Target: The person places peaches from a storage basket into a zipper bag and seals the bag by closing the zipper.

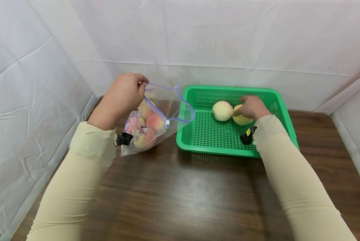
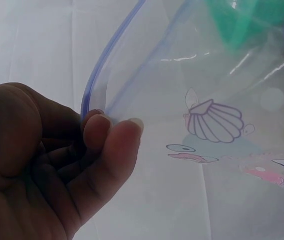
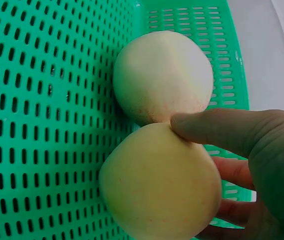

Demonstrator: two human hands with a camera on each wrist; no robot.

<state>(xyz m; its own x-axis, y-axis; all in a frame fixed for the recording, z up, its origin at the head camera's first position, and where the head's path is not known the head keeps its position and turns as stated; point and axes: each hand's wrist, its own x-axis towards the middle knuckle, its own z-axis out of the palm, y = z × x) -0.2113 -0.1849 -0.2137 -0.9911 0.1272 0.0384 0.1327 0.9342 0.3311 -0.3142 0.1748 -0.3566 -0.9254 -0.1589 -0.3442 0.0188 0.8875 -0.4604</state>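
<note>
My left hand point(image 1: 127, 92) pinches the purple-edged rim of a clear zip bag point(image 1: 175, 107) between thumb and finger. The bag leans with its mouth spread toward the basket, and several pink-yellow peaches point(image 1: 146, 139) lie inside it. A shell print shows on the plastic in the left wrist view. Over the green basket point(image 1: 184, 144), my right hand point(image 1: 252, 106) grips a pale yellow peach point(image 3: 161, 185), thumb across its top and fingers behind. A second, paler peach point(image 3: 164, 75) sits right beside it on the basket floor.
The basket and bag stand side by side on a dark wooden table point(image 1: 183, 194). White cloth walls point(image 1: 210, 43) rise behind and on both sides. Each wrist wears a small black camera point(image 1: 124, 139).
</note>
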